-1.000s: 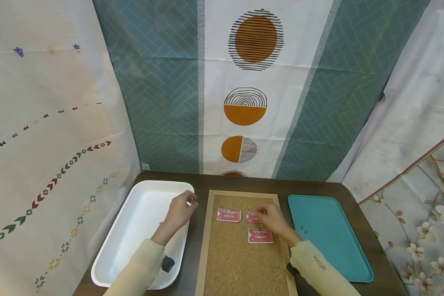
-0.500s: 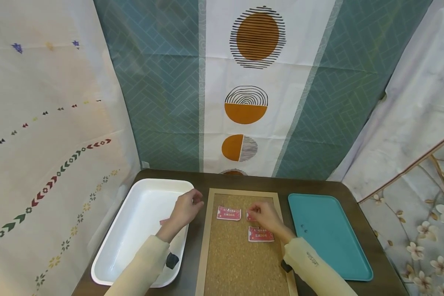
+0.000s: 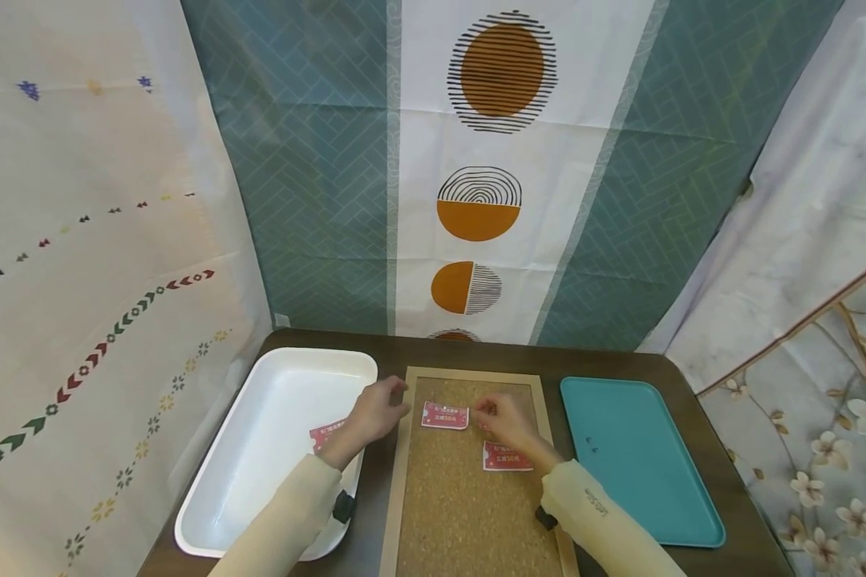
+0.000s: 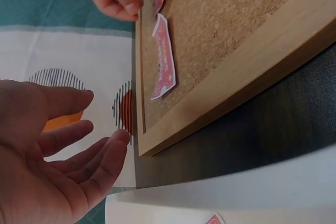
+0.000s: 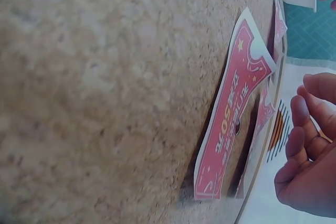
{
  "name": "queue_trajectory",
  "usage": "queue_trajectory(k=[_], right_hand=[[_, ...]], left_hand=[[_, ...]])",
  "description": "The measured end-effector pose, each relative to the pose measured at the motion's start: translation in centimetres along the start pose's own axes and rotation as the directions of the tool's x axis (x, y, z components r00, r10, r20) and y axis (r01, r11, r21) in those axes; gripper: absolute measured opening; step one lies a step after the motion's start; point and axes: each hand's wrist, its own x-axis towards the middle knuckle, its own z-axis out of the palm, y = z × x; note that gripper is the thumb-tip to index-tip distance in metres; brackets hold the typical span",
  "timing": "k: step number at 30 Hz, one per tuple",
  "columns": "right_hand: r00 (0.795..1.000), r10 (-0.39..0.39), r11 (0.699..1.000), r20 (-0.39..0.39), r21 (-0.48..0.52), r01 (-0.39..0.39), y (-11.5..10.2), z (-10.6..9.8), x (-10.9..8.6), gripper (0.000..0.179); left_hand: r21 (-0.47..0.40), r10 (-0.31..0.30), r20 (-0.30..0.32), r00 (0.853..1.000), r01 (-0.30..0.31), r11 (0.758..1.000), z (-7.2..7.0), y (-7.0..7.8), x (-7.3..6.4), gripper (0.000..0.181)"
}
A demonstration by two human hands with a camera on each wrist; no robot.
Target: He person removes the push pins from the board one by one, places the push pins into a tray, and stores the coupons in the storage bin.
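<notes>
My left hand [image 3: 377,410] hovers between the white tray and the corkboard [image 3: 469,521], its fingers loosely bent and holding nothing in the left wrist view. My right hand [image 3: 507,420] is over the board's upper part with fingers bent; nothing shows between its fingertips [image 5: 300,109]. On the board lie a pink coupon [image 3: 445,416] at upper left and another coupon [image 3: 507,457] below my right hand. A third coupon [image 5: 262,116] is mostly covered by the right hand in the head view. The near coupon bears a small dark pin [image 5: 238,127].
The white tray [image 3: 224,513] stands left of the board, with a pink coupon [image 3: 325,433] inside, partly behind my left forearm. To the right is a teal tray [image 3: 642,449] with a few small dark bits [image 3: 592,445]. All sit on a dark brown table [image 3: 476,356].
My right hand has shifted left across the third coupon, which stays on the board. The left hand has moved right, from over the white tray towards the board, uncovering more of the tray's coupon.
</notes>
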Motion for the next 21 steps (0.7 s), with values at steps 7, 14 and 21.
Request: queue_trajectory(k=[7,14,21], right_hand=[[0.999,0.008,0.999,0.037,0.040,-0.009,-0.2,0.6,0.5,0.007],[0.997,0.029,0.999,0.069,0.031,-0.031,-0.8,1.1,1.0,0.007],[0.997,-0.029,0.999,0.069,-0.028,0.031,-1.1,1.7,1.6,0.007]], left_hand=[[0.018,0.001,0.026,1.000,-0.002,1.000,0.9,0.0,0.4,0.031],[0.019,-0.006,0.082,0.997,0.004,1.000,1.9,0.3,0.5,0.031],[0.028,-0.049,0.105,0.993,0.047,0.999,2.6,0.5,0.7,0.039]])
